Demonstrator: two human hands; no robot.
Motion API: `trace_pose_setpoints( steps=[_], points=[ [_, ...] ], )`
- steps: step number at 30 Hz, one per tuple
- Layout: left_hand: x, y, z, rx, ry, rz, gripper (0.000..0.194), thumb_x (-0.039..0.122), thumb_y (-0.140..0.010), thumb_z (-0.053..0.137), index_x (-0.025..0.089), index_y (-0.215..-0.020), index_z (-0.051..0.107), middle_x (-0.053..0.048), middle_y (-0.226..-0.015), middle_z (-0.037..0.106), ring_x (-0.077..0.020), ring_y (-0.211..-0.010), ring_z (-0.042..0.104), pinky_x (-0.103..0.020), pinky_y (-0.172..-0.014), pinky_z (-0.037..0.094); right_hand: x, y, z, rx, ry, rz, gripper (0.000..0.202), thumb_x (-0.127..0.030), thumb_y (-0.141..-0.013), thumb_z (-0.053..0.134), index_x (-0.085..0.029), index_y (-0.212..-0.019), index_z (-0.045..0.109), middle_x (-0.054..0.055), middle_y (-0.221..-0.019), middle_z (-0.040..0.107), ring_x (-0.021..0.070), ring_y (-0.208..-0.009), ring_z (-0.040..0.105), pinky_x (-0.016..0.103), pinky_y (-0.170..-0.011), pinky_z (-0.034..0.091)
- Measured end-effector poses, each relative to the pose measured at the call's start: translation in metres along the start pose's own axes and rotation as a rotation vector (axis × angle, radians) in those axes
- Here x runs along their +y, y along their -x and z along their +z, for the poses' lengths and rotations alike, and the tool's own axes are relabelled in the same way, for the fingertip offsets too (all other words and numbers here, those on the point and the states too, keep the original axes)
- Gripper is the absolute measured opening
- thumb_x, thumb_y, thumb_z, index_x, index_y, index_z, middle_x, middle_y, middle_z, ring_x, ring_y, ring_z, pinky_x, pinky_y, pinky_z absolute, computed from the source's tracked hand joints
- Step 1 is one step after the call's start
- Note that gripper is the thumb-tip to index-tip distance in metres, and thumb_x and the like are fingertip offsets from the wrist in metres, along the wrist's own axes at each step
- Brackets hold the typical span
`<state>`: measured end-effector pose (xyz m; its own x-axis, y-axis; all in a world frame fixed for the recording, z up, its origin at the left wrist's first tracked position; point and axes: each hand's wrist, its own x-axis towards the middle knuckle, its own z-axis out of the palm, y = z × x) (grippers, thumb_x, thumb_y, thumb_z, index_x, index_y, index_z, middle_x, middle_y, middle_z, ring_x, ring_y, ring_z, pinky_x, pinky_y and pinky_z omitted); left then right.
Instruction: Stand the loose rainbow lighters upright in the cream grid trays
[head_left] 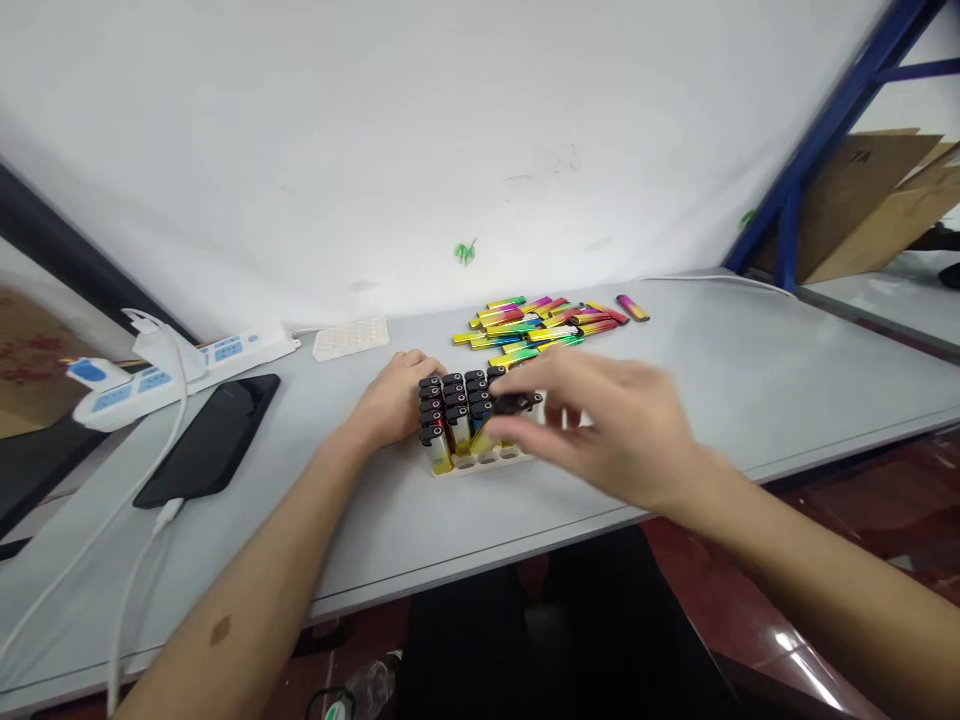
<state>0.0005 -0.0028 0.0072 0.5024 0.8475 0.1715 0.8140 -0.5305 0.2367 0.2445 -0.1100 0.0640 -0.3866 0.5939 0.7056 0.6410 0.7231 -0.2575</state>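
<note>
A white rack with round holes stands on the table in front of me, filled with several upright lighters that have black tops and coloured bodies. Some holes along its front edge show no lighter. My left hand is curled against the rack's left rear side, its fingertips partly hidden behind the lighters. Over the rack's right front, my right hand, blurred by motion, pinches a black-topped lighter between thumb and fingers; its yellowish lower end tilts down toward the rack.
Behind the rack lies a loose pile of shiny multicoloured lighter-shaped pieces. To the left are a black phone on a white cable, a power strip with plugs, and a white perforated tray. A white wall closes off the back.
</note>
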Motion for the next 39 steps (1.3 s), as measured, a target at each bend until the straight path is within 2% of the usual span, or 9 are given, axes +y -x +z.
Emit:
trace_pose_setpoints(
  steps=[3, 8, 12, 16, 27, 32, 35, 37, 39],
  points=[
    [0.0, 0.0, 0.0, -0.005, -0.012, -0.005, 0.03, 0.025, -0.075, 0.063, 0.018, -0.105, 0.064, -0.011, -0.11, 0.06, -0.0282, -0.105, 0.053, -0.041, -0.093, 0.047, -0.004, 0.004, 0.023, -0.117, 0.096, -0.125, 0.028, -0.047, -0.096, 0.055, -0.024, -0.094, 0.069, 0.0, -0.078, 0.072, 0.0106, -0.056, 0.057, 0.028, -0.048, 0.033],
    [0.002, 0.0, 0.001, -0.009, -0.02, -0.015, 0.029, 0.023, -0.077, 0.061, 0.019, -0.106, 0.063, -0.011, -0.111, 0.06, -0.0281, -0.106, 0.052, -0.041, -0.092, 0.047, -0.001, 0.012, 0.048, -0.109, 0.182, -0.163, 0.029, -0.044, -0.098, 0.052, -0.02, -0.093, 0.068, -0.001, -0.076, 0.072, 0.0106, -0.055, 0.056, 0.03, -0.045, 0.021],
    [0.003, 0.002, 0.0, -0.004, -0.009, -0.012, 0.025, 0.023, -0.077, 0.06, 0.019, -0.102, 0.064, -0.011, -0.11, 0.059, -0.0282, -0.105, 0.052, -0.041, -0.091, 0.047, -0.003, 0.009, 0.045, -0.117, 0.238, -0.143, 0.028, -0.043, -0.099, 0.048, -0.022, -0.093, 0.066, -0.002, -0.073, 0.069, 0.0099, -0.051, 0.052, 0.03, -0.045, 0.018],
    [0.004, 0.002, -0.002, -0.007, 0.006, -0.003, 0.03, 0.024, -0.078, 0.059, 0.018, -0.106, 0.063, -0.012, -0.112, 0.059, -0.0283, -0.105, 0.052, -0.042, -0.092, 0.046, -0.004, 0.004, 0.041, -0.152, 0.288, -0.163, 0.029, -0.04, -0.1, 0.046, -0.023, -0.09, 0.066, -0.001, -0.076, 0.066, 0.0099, -0.052, 0.047, 0.03, -0.045, 0.018],
    [0.004, 0.001, -0.002, -0.023, 0.001, -0.019, 0.035, 0.027, -0.074, 0.063, 0.016, -0.108, 0.063, -0.012, -0.112, 0.059, -0.0287, -0.105, 0.052, -0.042, -0.093, 0.046, -0.005, 0.0, 0.031, -0.274, 0.237, -0.148, 0.026, -0.04, -0.099, 0.05, -0.02, -0.096, 0.065, 0.001, -0.084, 0.065, 0.0097, -0.057, 0.047, 0.028, -0.046, 0.016],
    [0.006, 0.001, -0.003, -0.017, -0.01, -0.029, 0.033, 0.024, -0.077, 0.058, 0.017, -0.108, 0.064, -0.012, -0.112, 0.059, -0.0287, -0.105, 0.051, -0.042, -0.093, 0.046, -0.008, -0.002, 0.035, -0.227, 0.244, -0.218, 0.028, -0.041, -0.098, 0.05, -0.021, -0.094, 0.069, 0.001, -0.083, 0.065, 0.0105, -0.057, 0.046, 0.029, -0.047, 0.018],
    [0.004, 0.0, -0.001, -0.016, -0.023, -0.024, 0.031, 0.023, -0.077, 0.058, 0.016, -0.107, 0.064, -0.012, -0.111, 0.059, -0.0286, -0.105, 0.052, -0.041, -0.092, 0.046, -0.002, -0.008, 0.031, -0.118, 0.228, -0.231, 0.035, -0.041, -0.1, 0.045, -0.02, -0.087, 0.07, 0.0, -0.075, 0.064, 0.0108, -0.058, 0.048, 0.03, -0.049, 0.021],
    [0.003, 0.0, 0.0, -0.019, -0.031, -0.022, 0.03, 0.021, -0.078, 0.057, 0.016, -0.107, 0.064, -0.012, -0.11, 0.059, -0.028, -0.105, 0.052, -0.041, -0.092, 0.046, 0.012, -0.017, 0.027, -0.034, 0.229, -0.143, 0.037, -0.039, -0.1, 0.044, -0.019, -0.084, 0.07, 0.001, -0.071, 0.064, 0.011, -0.059, 0.05, 0.029, -0.052, 0.024],
    [0.001, -0.001, 0.001, -0.02, -0.033, -0.03, 0.03, 0.019, -0.079, 0.056, 0.016, -0.108, 0.064, -0.012, -0.111, 0.059, -0.0276, -0.106, 0.052, -0.04, -0.093, 0.045, 0.038, -0.025, 0.023, 0.028, 0.229, 0.004, 0.034, -0.035, -0.099, 0.044, -0.018, -0.083, 0.068, 0.002, -0.073, 0.065, 0.0116, -0.061, 0.052, 0.029, -0.056, 0.028]
  ],
)
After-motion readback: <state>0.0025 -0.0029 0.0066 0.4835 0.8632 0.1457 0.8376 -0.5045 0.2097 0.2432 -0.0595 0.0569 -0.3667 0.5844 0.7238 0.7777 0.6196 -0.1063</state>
